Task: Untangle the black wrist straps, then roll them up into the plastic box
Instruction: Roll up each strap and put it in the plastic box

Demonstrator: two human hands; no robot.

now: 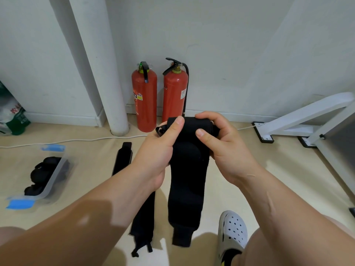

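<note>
Strap (pixel 187 179) — roll between fingers (pixel 175 127), tail hanging

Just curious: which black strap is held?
The wide strap, gripped by left hand and right hand; the flat strap lies on the floor, rolled straps in the box.

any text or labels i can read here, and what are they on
Nothing reads clearly.
Yellow-and-white label on the left red metal fire extinguisher: too blurred to read.
White label on the right red metal fire extinguisher: too small to read.
Red characters on the green-and-white plastic bag: blurred, unreadable.
Black fabric wrist strap: no print visible.
</note>
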